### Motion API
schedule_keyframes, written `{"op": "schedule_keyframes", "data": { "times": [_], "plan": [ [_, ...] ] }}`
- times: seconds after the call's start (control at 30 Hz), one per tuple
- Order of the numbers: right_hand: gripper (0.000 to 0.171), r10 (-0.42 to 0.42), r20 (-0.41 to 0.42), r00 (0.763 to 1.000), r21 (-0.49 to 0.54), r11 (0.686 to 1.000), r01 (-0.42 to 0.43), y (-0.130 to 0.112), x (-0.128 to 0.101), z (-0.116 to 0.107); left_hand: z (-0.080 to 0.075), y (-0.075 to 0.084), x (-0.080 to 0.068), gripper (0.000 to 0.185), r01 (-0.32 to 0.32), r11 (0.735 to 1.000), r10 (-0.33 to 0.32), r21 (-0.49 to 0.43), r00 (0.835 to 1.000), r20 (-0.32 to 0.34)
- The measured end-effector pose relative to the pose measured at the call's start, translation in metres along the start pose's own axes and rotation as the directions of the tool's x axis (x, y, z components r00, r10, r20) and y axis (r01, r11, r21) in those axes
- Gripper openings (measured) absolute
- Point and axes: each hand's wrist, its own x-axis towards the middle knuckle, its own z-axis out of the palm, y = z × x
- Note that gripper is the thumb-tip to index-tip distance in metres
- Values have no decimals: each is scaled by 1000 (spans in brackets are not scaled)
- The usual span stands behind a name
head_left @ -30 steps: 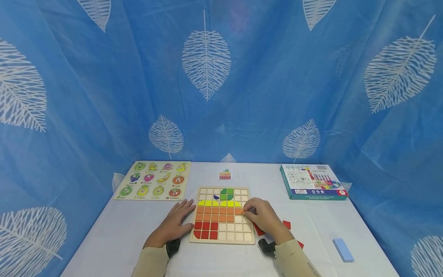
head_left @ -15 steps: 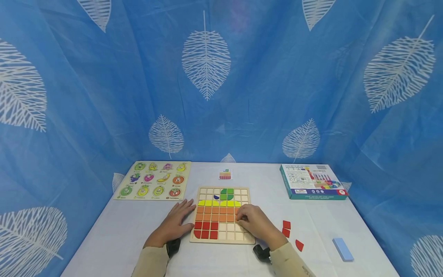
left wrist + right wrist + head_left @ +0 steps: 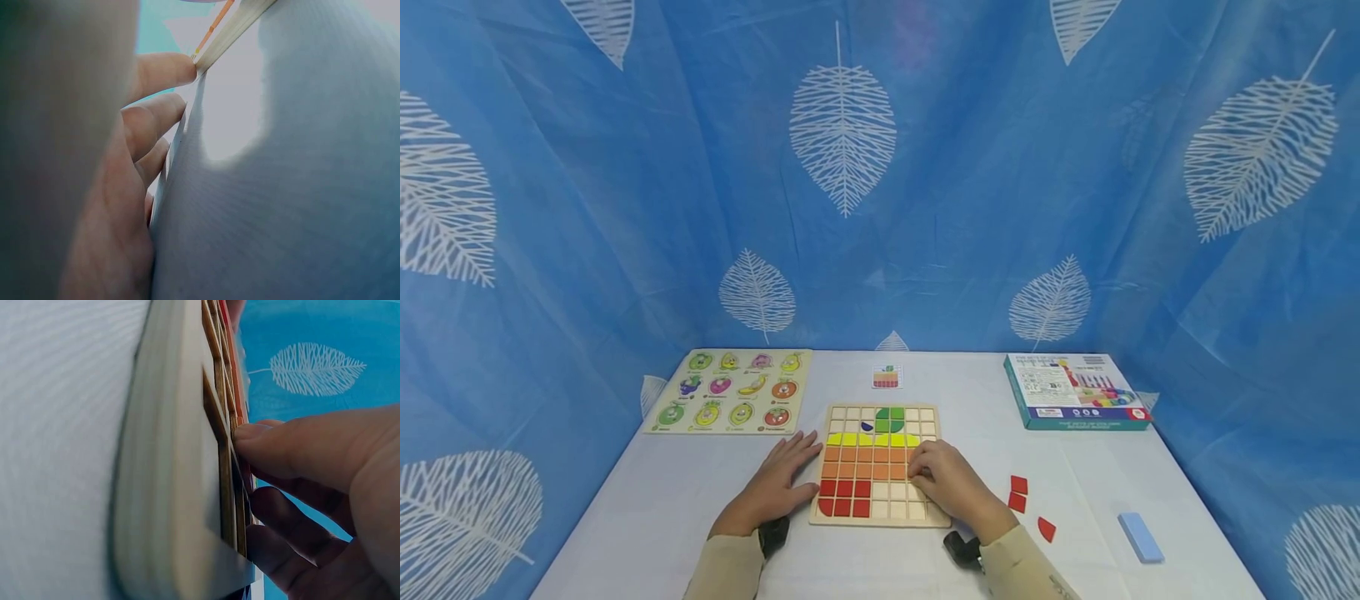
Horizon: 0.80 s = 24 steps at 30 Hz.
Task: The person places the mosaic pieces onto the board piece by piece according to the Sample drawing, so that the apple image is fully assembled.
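Observation:
A wooden grid board (image 3: 880, 523) lies on the table, filled partly with yellow, orange, red, green and dark blue tiles. My left hand (image 3: 775, 486) rests flat beside it, fingers spread, fingertips at the board's left edge; in the left wrist view a fingertip meets the wooden edge (image 3: 228, 37). Over the board's right side, my right hand (image 3: 951, 483) has its thumb and fingers drawn together at the orange rows, pinching an orange square tile largely hidden by the fingers. The right wrist view shows the thumb (image 3: 256, 440) pressed down at the grid's dividers.
Red tiles (image 3: 1018, 492) and a red quarter-round tile (image 3: 1047, 529) lie right of the board. A blue block (image 3: 1141, 537) sits farther right. Behind stand a fruit puzzle board (image 3: 730, 392), a small picture card (image 3: 887, 377) and a box (image 3: 1075, 392).
My right hand has shifted left from the board's right edge with the orange tile, onto the orange rows, uncovering red tiles on the table. My left hand has stayed put.

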Motion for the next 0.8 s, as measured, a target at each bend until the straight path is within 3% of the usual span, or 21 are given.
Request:
{"op": "schedule_keyframes", "data": {
  "times": [0.33, 0.67, 0.8],
  "plan": [
    [11, 20, -39, 999, 38, 999, -18, 2, -4, -3, -2, 2, -1, 70, 3, 1000, -3, -10, 1000, 14],
    [13, 152, -166, 974, 38, 988, -148, 20, -14, -23, -1, 4, -2, 68, -4, 1000, 4, -15, 1000, -7],
    [15, 212, -178, 961, 56, 977, -205, 28, -18, -29, -2, 3, -1, 69, -1, 1000, 1, -10, 1000, -1]
  ]
}}
